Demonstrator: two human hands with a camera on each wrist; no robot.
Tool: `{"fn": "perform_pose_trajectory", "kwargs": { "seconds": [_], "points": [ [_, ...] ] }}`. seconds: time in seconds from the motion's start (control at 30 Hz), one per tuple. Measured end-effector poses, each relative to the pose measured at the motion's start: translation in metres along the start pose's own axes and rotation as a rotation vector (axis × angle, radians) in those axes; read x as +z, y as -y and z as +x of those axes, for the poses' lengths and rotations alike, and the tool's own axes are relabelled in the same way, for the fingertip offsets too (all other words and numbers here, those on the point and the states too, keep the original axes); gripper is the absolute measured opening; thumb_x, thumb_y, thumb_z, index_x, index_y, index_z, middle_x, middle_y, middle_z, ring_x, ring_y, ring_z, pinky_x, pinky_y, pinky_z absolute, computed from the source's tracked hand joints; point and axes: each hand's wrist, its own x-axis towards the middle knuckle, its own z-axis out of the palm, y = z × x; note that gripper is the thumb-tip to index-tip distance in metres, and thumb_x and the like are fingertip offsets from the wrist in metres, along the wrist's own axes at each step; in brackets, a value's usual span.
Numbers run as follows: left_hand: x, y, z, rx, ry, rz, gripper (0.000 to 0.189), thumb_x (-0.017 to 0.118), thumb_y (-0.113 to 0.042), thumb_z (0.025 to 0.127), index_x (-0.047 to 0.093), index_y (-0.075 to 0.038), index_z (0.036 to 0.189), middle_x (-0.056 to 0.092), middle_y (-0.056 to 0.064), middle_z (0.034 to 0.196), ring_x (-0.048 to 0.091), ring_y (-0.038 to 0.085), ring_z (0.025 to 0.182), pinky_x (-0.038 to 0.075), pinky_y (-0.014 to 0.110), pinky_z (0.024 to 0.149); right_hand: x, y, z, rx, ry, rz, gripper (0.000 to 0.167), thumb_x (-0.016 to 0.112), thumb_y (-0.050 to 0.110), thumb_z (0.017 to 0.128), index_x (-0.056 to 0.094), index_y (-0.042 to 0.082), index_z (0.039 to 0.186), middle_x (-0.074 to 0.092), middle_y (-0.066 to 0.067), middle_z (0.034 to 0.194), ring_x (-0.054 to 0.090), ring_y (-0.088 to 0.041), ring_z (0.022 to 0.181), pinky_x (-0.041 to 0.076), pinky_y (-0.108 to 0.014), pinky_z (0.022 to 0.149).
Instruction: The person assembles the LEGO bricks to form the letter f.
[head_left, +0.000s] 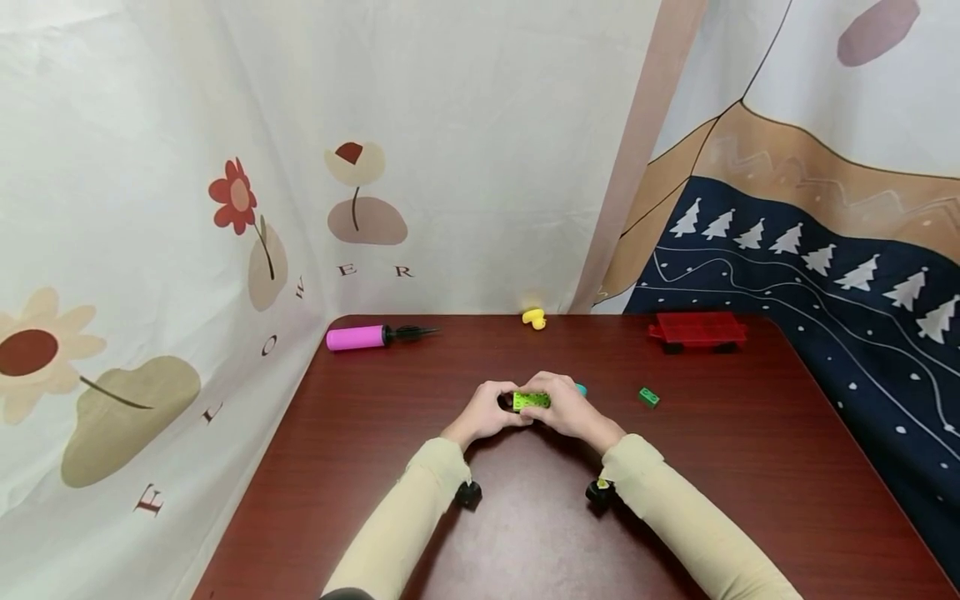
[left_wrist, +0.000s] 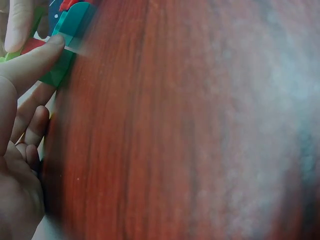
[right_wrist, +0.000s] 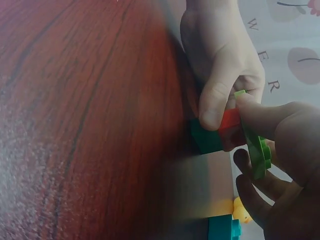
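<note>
Both hands meet over the middle of the table. My left hand [head_left: 489,412] grips a small stack, a dark green block [right_wrist: 206,138] with a red block [right_wrist: 230,119] against it. Between the thumb and fingers of my right hand [head_left: 566,406] is a lime green studded building brick [head_left: 531,401], long and thin. One end of this brick lies right at the red block, and it slants away from it in the right wrist view. Just beyond the right hand sits a teal block [left_wrist: 79,22], mostly hidden behind that hand in the head view.
A small green brick [head_left: 648,397] lies right of the hands. Farther back stand a red toy wagon [head_left: 697,332] and a yellow rubber duck [head_left: 535,318]. At the back left lies a pink hand pump [head_left: 357,337] with a black nozzle. Printed curtains [head_left: 480,150] hang behind the table.
</note>
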Motion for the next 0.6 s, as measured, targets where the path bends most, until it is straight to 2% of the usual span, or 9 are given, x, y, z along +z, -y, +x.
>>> {"fn": "perform_pose_trajectory", "kwargs": {
  "seconds": [0.13,0.33,0.6],
  "points": [
    [0.0006,0.0003,-0.0009,-0.007,0.003,0.000,0.028,0.093,-0.021,0.081,0.078,-0.016,0.104,0.069,-0.009,0.087,0.060,0.007,0.082,0.051,0.026,0.077,0.0003,0.0028,-0.0014,0.036,-0.016,-0.010,0.033,0.087,0.017,0.088,0.080,0.007,0.118,0.076,-0.004,0.105,0.072,-0.020,0.097,0.058,-0.035,0.083],
    [0.0004,0.0002,-0.0016,-0.017,0.011,-0.008,0.029,0.093,-0.021,0.082,0.078,-0.016,0.106,0.070,-0.007,0.089,0.060,0.009,0.082,0.051,0.026,0.077,-0.0002,0.0032,-0.0010,0.085,-0.041,-0.012,0.033,0.090,0.020,0.085,0.081,0.012,0.115,0.079,-0.002,0.108,0.073,-0.018,0.098,0.056,-0.035,0.085],
    [0.0002,0.0026,-0.0028,-0.024,-0.005,0.014,0.030,0.093,-0.023,0.082,0.079,-0.016,0.107,0.072,-0.006,0.095,0.060,0.010,0.086,0.052,0.028,0.081,0.0031,0.0038,0.0010,0.100,-0.056,-0.025,0.029,0.091,0.021,0.083,0.083,0.012,0.110,0.079,-0.002,0.102,0.072,-0.019,0.092,0.056,-0.032,0.079]
  ]
}}
